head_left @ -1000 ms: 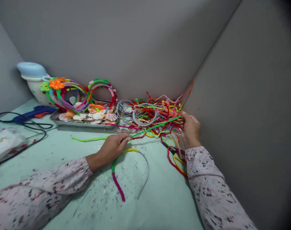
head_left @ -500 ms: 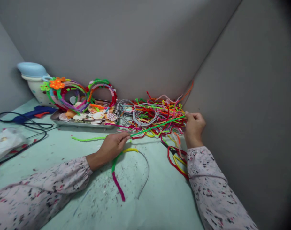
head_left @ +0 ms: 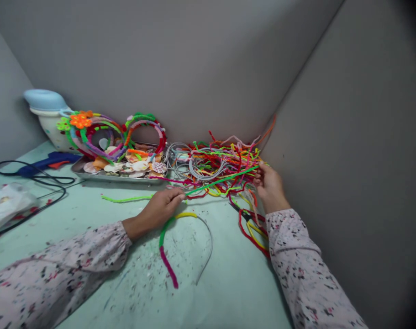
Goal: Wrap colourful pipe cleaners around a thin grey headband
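Observation:
A green pipe cleaner (head_left: pixel 221 181) stretches between my two hands, slanting up to the right. My left hand (head_left: pixel 161 205) pinches its lower end. At the other end my right hand (head_left: pixel 269 183) is closed on it beside the heap of coloured pipe cleaners (head_left: pixel 224 157). Below my left hand lies a headband (head_left: pixel 164 235), partly wrapped in magenta, green and yellow, with bare grey band on its right side. A lime pipe cleaner (head_left: pixel 125 199) rests on the table and passes behind my left hand.
Yellow-handled scissors (head_left: pixel 252 224) lie beneath red strands near my right wrist. Coiled grey bands (head_left: pixel 208 169) rest on the heap. A metal tray (head_left: pixel 125 178) holds shells, with finished headbands (head_left: pixel 146 119) standing on it. Left are a blue glue gun (head_left: pixel 46 162), black cord (head_left: pixel 62 189) and white bin (head_left: pixel 53 130).
My right hand has shifted slightly left and turned, its fingers now curled lower along the green pipe cleaner's end. My left hand and the headband have hardly moved.

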{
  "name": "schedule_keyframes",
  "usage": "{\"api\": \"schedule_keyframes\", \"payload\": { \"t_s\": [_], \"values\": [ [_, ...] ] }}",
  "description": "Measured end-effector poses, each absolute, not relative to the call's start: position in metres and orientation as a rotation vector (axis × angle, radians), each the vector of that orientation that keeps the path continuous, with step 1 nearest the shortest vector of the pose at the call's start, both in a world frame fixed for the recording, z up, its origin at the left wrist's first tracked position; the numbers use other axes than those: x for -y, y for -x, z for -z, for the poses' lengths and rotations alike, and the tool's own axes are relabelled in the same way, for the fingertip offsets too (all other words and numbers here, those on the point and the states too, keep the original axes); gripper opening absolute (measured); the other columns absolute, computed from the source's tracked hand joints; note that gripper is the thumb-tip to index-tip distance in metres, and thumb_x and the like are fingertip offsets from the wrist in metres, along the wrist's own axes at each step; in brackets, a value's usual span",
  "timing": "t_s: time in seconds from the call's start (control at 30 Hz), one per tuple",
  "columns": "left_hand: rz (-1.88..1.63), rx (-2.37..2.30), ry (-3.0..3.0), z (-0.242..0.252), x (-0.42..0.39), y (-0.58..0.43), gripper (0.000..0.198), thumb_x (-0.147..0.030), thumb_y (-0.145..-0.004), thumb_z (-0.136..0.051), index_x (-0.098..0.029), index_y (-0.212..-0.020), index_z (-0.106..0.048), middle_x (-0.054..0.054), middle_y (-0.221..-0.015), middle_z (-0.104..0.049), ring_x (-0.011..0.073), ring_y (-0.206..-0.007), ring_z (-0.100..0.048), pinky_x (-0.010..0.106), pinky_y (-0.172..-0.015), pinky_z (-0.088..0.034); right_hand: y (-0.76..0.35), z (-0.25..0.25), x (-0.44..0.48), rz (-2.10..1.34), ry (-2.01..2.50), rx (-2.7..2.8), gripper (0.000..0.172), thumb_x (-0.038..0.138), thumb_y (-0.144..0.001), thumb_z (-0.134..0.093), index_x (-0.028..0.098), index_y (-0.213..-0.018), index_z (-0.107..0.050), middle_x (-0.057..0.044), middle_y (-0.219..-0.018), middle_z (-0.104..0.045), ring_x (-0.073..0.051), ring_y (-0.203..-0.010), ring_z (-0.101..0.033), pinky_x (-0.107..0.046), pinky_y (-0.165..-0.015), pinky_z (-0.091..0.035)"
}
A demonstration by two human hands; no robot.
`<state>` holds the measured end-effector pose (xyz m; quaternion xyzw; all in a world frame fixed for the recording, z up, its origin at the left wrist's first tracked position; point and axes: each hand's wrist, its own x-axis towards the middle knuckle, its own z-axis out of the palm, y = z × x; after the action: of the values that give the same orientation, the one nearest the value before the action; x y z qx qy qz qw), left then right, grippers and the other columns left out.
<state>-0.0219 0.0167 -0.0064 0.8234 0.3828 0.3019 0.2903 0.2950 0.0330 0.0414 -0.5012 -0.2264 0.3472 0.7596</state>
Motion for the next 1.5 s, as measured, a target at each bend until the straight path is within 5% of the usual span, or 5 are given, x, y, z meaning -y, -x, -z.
{"api": "schedule_keyframes", "payload": {
  "t_s": [0.37, 0.63, 1.17, 1.5],
  "values": [
    [-0.742, -0.986, -1.988, 0.007, -0.018, 0.020, 0.032, -0.040, -0.088, -0.040, -0.017, -0.073, -0.056, -0.004, -0.055, -0.046, 0.0112, -0.054, -0.041, 0.022, -0.052, -0.032, -0.289, -0.048, -0.029, -0.921, 0.874, 0.604, 0.004, 0.017, -0.084, -0.057, 0.016, -0.080, -0.058, 0.000, -0.065, -0.064, -0.007, -0.051, -0.060, -0.011, -0.044, -0.049],
    [-0.738, -0.978, -1.936, 0.005, -0.016, 0.021, 0.030, -0.039, -0.087, -0.040, -0.017, -0.073, -0.054, -0.004, -0.054, -0.044, 0.0104, -0.051, -0.039, 0.022, -0.050, -0.030, -0.290, -0.047, -0.028, -0.971, 0.827, 0.726, 0.022, -0.001, -0.079, -0.051, 0.017, -0.084, -0.063, -0.001, -0.078, -0.068, -0.007, -0.070, -0.067, -0.011, -0.064, -0.057],
    [-0.709, -0.996, -1.994, 0.005, -0.018, 0.020, 0.030, -0.038, -0.087, -0.041, -0.016, -0.072, -0.055, -0.004, -0.055, -0.044, 0.0107, -0.052, -0.040, 0.022, -0.051, -0.030, -0.295, -0.045, -0.030, -0.905, 0.833, 0.624, 0.002, 0.013, -0.078, -0.064, 0.014, -0.077, -0.064, 0.002, -0.067, -0.064, -0.005, -0.056, -0.063, -0.009, -0.047, -0.053],
    [-0.704, -0.968, -2.027, 0.006, -0.018, 0.020, 0.030, -0.037, -0.088, -0.040, -0.016, -0.081, -0.060, -0.004, -0.056, -0.046, 0.0119, -0.055, -0.043, 0.023, -0.054, -0.033, -0.293, -0.055, -0.026, -0.909, 0.818, 0.506, 0.008, 0.017, -0.074, -0.063, 0.016, -0.070, -0.057, 0.006, -0.056, -0.058, -0.004, -0.043, -0.054, -0.009, -0.036, -0.041]
  ]
}}
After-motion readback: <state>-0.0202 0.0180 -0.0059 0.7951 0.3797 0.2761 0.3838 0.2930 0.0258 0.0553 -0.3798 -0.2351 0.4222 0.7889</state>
